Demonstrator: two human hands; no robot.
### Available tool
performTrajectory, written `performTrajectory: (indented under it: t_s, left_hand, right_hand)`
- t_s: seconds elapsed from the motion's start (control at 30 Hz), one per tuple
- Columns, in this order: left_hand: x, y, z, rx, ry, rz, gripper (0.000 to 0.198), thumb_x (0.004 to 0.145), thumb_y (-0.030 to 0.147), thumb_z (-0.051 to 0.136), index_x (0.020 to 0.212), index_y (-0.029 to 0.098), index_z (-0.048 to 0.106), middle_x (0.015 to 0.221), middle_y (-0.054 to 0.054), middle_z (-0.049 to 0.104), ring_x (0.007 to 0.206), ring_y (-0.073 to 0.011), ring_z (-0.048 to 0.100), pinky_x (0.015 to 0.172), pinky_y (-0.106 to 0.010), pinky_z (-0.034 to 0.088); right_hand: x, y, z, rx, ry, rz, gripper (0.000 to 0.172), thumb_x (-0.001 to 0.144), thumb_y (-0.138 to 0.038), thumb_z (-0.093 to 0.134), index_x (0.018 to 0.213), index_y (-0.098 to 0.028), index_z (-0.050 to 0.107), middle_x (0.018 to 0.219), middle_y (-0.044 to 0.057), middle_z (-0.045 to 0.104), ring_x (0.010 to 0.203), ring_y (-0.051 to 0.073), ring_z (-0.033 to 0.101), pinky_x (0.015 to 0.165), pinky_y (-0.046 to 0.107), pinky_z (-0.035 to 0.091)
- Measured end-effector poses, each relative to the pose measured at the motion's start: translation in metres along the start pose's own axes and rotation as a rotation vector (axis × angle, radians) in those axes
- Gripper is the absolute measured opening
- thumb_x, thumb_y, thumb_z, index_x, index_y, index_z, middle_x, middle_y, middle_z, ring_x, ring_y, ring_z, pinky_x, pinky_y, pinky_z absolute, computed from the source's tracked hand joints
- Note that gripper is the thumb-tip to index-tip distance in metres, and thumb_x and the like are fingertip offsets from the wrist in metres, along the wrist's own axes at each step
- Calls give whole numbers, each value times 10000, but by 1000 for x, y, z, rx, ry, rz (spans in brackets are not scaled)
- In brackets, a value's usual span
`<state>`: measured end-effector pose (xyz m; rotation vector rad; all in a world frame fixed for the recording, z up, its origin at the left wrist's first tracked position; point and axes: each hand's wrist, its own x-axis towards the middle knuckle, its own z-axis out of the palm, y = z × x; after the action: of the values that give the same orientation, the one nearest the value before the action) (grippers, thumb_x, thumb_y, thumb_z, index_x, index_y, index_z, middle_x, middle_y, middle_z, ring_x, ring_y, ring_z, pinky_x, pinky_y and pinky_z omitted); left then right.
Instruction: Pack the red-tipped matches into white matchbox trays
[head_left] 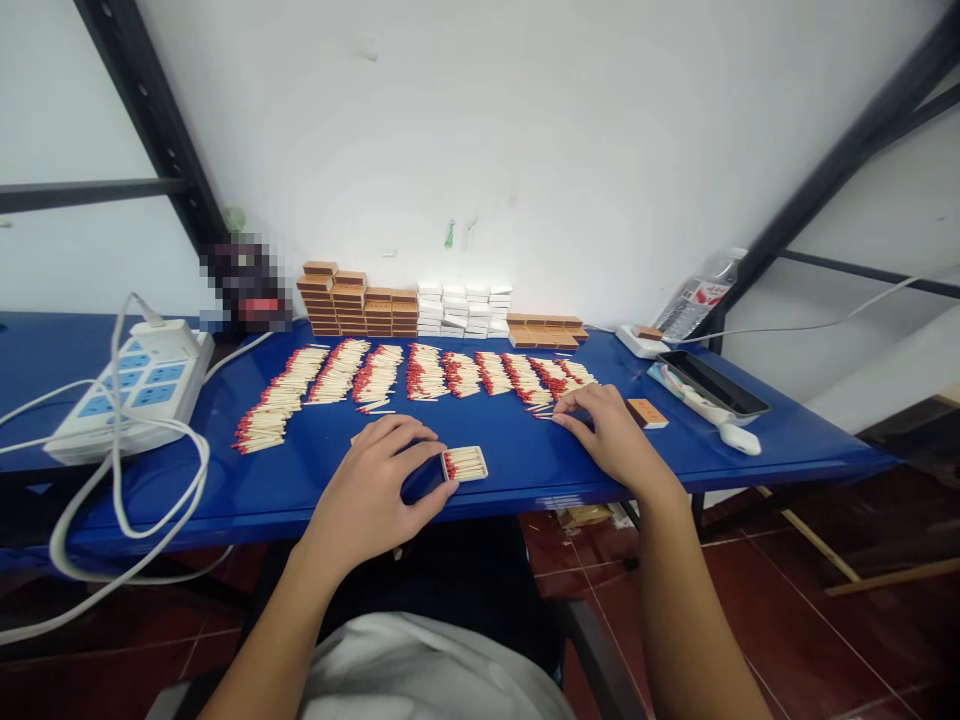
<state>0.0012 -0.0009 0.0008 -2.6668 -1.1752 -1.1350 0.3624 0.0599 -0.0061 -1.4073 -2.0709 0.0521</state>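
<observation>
A white matchbox tray (471, 464) with red-headed matches inside lies near the front of the blue table. My left hand (382, 470) grips its left end between thumb and fingers. Farther right, my right hand (604, 425) pinches at loose matches (541, 409) at the near end of a pile, thumb and index fingertips close together. Several rows of matches (435, 372) stretch across the table beyond both hands. Beside my right wrist lies a brown matchbox sleeve (646, 413). A small brown edge shows behind my left hand, mostly hidden.
Against the wall stand stacked brown matchbox sleeves (356, 305), white trays (465, 312) and a lower brown stack (547, 331). A power strip (135, 385) with looping white cables sits left. A phone (716, 382), a white-handled object (701, 405) and a plastic bottle (697, 297) lie right.
</observation>
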Motion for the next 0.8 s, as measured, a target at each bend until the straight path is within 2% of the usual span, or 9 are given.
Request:
performTrajectory:
  t_s: [0.5,0.8]
  left_hand:
    - [0,0,0,3,3,3,228,986,362,755,1164,219,759,1216,-82,766,1199,-291,670,1071,-511,534]
    - [-1,1,-1,0,4,7,231,987,360,756,1166,214,755,1216,-80,767,1196,-292,669,1065,-511,534]
  right_hand:
    - [4,-12,5,5,-66,-12,248,1082,-409,525,927,-244,629,1005,112,690,1043,318,579,997,487,478]
    - [2,-13,2,17,-104,17,207,1058,-393,571,928,-250,644,1017,104,695,1080,326,577,995,477,482]
